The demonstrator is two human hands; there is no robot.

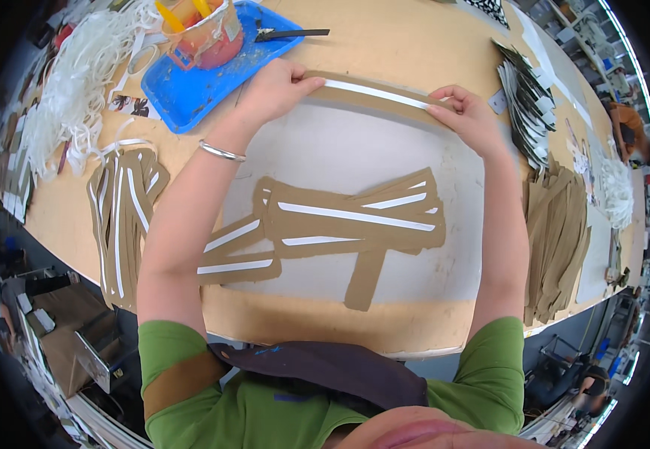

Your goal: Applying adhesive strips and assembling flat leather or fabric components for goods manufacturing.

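Note:
A long brown strip with a narrow white band along its middle stretches between my two hands at the far side of a pale board. My left hand pinches its left end, thumb on top. At the right end, my right hand grips it between thumb and fingers. Closer to me, a loose pile of similar brown strips with white bands lies crisscrossed on the board. One plain brown piece sticks out of the pile toward me.
A blue tray at the far left holds a pinkish tub and a dark flat tool. White ribbon heaps beside it. More banded strips lie left; plain brown strips and dark pieces lie right.

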